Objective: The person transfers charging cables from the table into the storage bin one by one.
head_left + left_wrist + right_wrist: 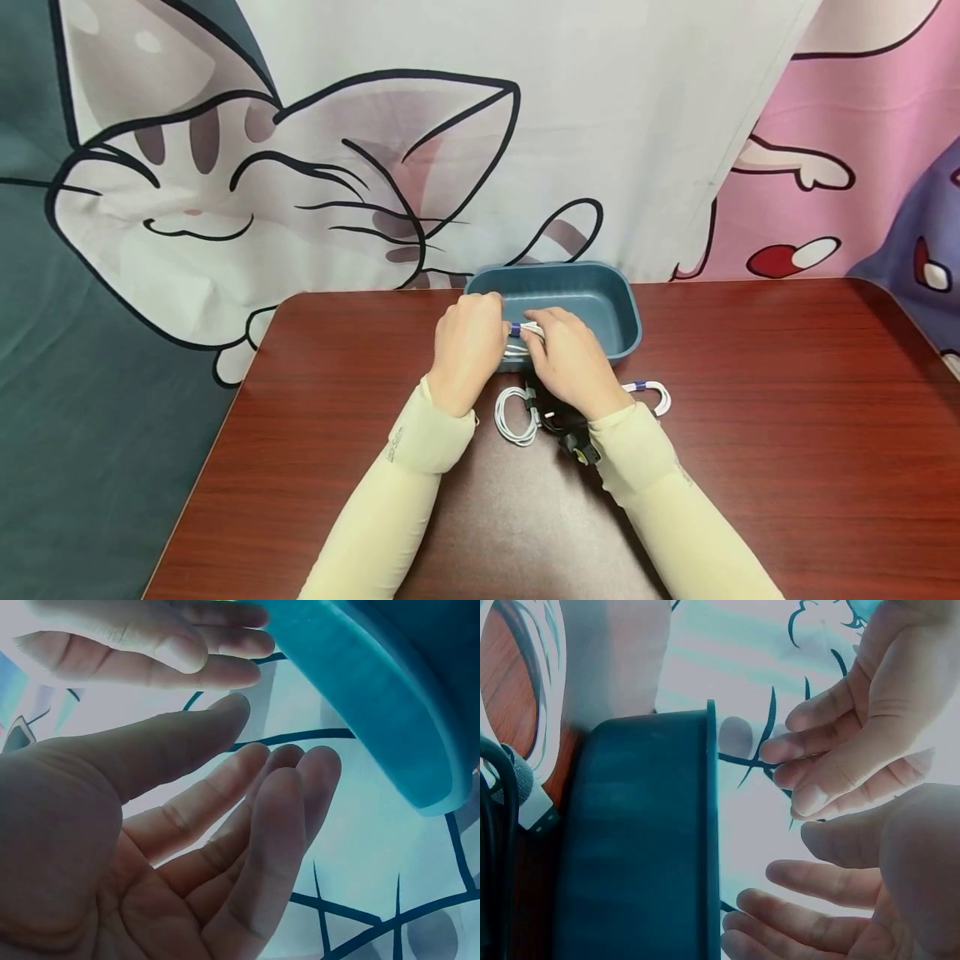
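Left hand (468, 350): fingers loosely bent, holding nothing. Right hand (572, 358): thumb and fingers spread, likewise without a hold.

Banded white cable (515, 329): seen between the hands, within the bin's outline; blue tie. More white strands (516, 351) just nearer. Probably light, pliable, smooth; best gripped at the tie, sparing the connectors.

Bin (600, 310): blue, seemingly plastic, rounded corners, rolled lip; at the table's far edge.

Near side of bin, left to right: white coil (502, 417), round, dark textile strap; black cable (553, 423), likely heavier at its bulky end; second blue-tied white cable (663, 398), hooked, partly hidden.

Table (750, 433): reddish-brown, wood-grained, glossy.

Backdrop (637, 150): printed cloth, creased.
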Demonstrator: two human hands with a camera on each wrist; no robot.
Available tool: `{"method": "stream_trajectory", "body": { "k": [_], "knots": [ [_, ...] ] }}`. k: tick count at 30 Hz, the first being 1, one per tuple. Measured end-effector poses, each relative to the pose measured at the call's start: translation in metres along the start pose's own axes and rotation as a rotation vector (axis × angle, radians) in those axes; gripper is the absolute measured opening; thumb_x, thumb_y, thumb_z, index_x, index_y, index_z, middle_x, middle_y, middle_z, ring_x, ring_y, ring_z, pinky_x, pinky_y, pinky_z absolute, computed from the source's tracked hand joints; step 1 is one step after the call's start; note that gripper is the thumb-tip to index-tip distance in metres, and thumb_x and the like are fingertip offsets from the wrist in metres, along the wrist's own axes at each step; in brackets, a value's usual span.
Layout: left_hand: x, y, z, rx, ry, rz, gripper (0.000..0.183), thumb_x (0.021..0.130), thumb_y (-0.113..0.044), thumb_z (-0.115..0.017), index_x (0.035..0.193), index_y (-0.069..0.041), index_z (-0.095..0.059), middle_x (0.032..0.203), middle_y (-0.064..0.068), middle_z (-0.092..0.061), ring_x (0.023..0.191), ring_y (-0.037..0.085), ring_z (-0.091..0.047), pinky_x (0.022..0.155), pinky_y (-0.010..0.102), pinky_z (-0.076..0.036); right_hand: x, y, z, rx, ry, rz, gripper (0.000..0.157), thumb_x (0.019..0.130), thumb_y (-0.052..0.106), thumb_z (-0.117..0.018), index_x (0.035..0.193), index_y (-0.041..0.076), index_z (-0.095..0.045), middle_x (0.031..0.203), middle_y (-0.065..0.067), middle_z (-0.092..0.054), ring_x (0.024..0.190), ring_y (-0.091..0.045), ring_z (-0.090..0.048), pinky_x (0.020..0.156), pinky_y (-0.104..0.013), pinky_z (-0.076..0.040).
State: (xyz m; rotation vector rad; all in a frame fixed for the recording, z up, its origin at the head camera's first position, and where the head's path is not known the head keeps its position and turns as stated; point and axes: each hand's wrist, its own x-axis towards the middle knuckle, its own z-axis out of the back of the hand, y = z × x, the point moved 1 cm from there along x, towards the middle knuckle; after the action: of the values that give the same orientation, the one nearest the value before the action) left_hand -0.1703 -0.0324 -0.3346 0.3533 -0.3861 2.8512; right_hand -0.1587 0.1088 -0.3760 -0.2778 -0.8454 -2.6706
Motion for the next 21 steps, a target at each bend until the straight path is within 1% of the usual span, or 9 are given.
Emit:
{"method": "stream_trajectory", "body": {
  "k": [7, 10, 14, 21],
  "knots": [
    [-0.008, 0.002, 0.004, -0.041, -0.001, 0.006, 0.007, 0.088, -0.013, -0.074, 0.091, -0.007, -0.074, 0.083, 0.012, -0.071, 0.069, 0.035, -0.069, 0.059, 0.046, -0.056, -0.007, 0.005, 0.005, -0.011, -0.010, 0.041, 0.032, 0.098, 0.016, -0.062, 0.123, -0.004, -0.066, 0.118, -0.021, -0.067, 0.112, -0.038, -0.062, 0.095, -0.051, -0.047],
    [-0.012, 0.004, 0.006, -0.055, -0.003, 0.011, 0.008, 0.088, -0.014, -0.075, 0.090, -0.007, -0.074, 0.082, 0.011, -0.071, 0.069, 0.035, -0.069, 0.059, 0.046, -0.056, -0.009, 0.006, 0.005, -0.016, -0.018, 0.058, 0.032, 0.097, 0.014, -0.063, 0.122, -0.004, -0.067, 0.115, -0.020, -0.067, 0.109, -0.038, -0.063, 0.094, -0.051, -0.048],
    [-0.017, 0.006, 0.007, -0.075, -0.009, 0.019, 0.009, 0.086, -0.016, -0.078, 0.089, -0.008, -0.075, 0.082, 0.010, -0.072, 0.069, 0.034, -0.070, 0.059, 0.046, -0.055, -0.013, 0.006, 0.006, -0.016, -0.021, 0.061, 0.033, 0.095, 0.014, -0.065, 0.123, -0.003, -0.067, 0.114, -0.019, -0.067, 0.108, -0.037, -0.063, 0.094, -0.051, -0.048],
    [-0.023, 0.011, 0.004, -0.082, 0.029, 0.038, 0.005, 0.086, -0.014, -0.076, 0.083, -0.011, -0.073, 0.078, 0.005, -0.071, 0.067, 0.032, -0.069, 0.056, 0.045, -0.054, -0.020, 0.008, 0.006, -0.017, -0.015, 0.070, 0.035, 0.094, 0.015, -0.068, 0.124, -0.003, -0.066, 0.112, -0.019, -0.067, 0.106, -0.037, -0.063, 0.093, -0.051, -0.048]
  ]
}}
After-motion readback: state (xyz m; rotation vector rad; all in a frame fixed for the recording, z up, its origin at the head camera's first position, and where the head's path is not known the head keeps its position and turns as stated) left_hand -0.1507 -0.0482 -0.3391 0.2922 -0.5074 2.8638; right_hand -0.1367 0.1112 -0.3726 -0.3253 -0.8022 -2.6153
